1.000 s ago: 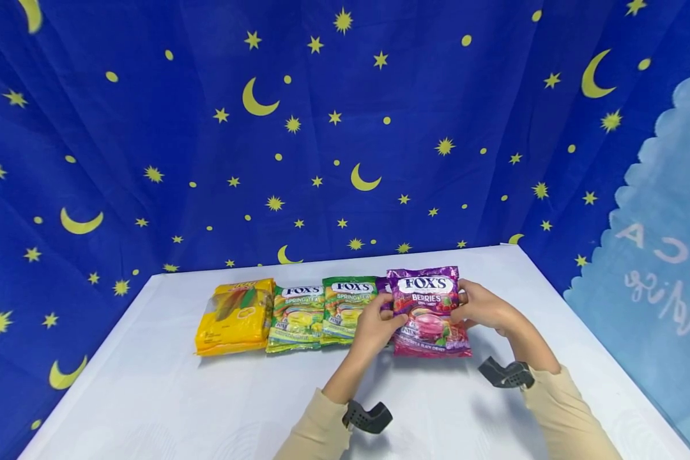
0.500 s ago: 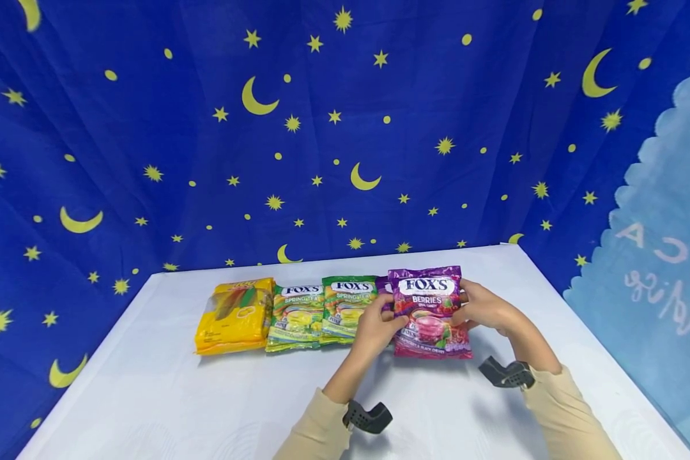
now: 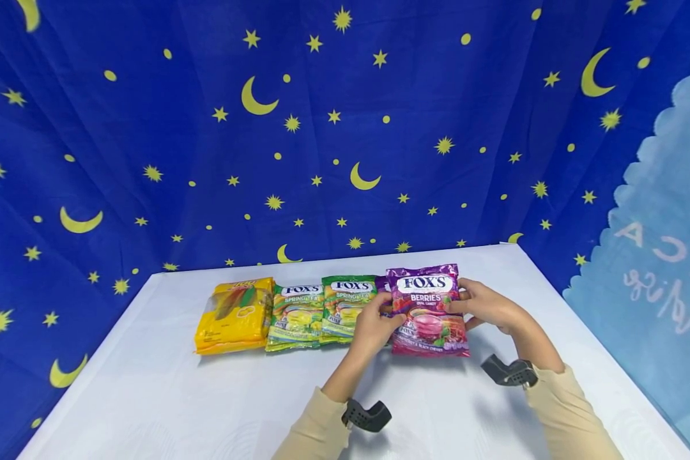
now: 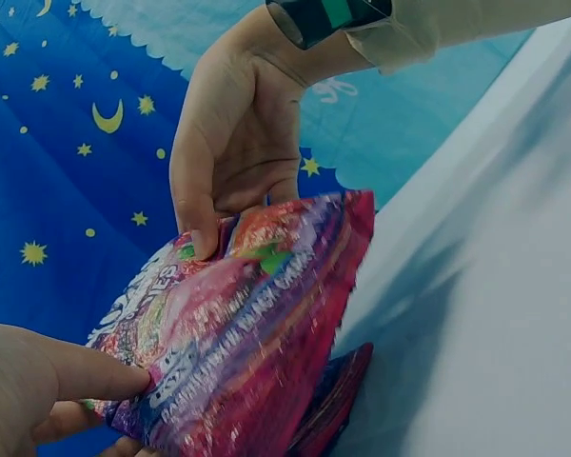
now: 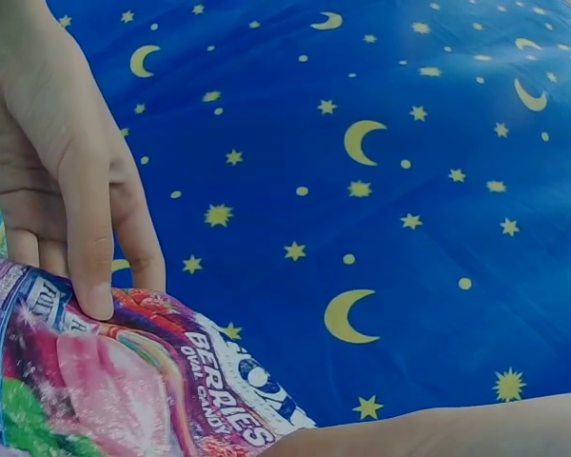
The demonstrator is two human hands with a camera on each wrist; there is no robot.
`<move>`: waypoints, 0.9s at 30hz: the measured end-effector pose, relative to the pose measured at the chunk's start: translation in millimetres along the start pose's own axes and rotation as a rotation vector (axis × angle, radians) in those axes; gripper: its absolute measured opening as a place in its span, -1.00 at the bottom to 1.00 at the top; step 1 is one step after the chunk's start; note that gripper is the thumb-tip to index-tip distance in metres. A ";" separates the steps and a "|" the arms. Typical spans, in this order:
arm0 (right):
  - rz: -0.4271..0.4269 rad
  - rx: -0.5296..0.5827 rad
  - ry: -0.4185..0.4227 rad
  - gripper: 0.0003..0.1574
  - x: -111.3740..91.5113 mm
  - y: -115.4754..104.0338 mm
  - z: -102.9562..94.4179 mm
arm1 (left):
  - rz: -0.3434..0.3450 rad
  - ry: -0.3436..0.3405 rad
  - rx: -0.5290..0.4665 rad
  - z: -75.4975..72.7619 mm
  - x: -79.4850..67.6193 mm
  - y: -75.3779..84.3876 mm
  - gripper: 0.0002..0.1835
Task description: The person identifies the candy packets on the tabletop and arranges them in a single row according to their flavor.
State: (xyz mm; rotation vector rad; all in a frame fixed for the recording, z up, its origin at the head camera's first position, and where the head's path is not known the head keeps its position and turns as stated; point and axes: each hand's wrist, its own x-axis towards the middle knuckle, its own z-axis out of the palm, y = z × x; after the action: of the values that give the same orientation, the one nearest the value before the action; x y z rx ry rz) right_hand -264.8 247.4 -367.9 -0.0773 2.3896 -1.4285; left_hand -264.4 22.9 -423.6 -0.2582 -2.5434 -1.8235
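Note:
A purple Fox's Berries candy bag (image 3: 424, 319) is held up in front, its printed face toward the head camera. My left hand (image 3: 374, 326) pinches its left edge, thumb on the front. The right edge is gripped by my right hand (image 3: 485, 306), with its thumb over the front and fingers behind. In the left wrist view the bag (image 4: 238, 324) is tilted above the tabletop, and a second purple bag (image 4: 338, 395) shows beneath it. That second bag is mostly hidden in the head view.
Left of the hands, two green Fox's Spring Tea bags (image 3: 295, 319) and a yellow bag (image 3: 236, 316) lie in a row. All are on a white table (image 3: 149, 396). A blue star-and-moon cloth (image 3: 322, 160) hangs behind, and a light blue panel (image 3: 661, 255) stands at right.
The Berries bag has shifted very slightly left and up. My right thumb has slid a little higher along its right edge. My left hand has barely moved.

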 end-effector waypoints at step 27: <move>0.041 -0.035 0.023 0.03 8.8 18.7 -10.5 | -0.006 -0.079 -0.121 5.5 0.6 -3.2 -0.49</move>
State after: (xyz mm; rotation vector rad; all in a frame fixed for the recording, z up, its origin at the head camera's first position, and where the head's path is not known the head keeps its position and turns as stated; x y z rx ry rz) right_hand -274.0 263.4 -381.9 -0.0202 2.4208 -1.3765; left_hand -264.9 27.1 -428.3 -0.3299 -2.4891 -2.0118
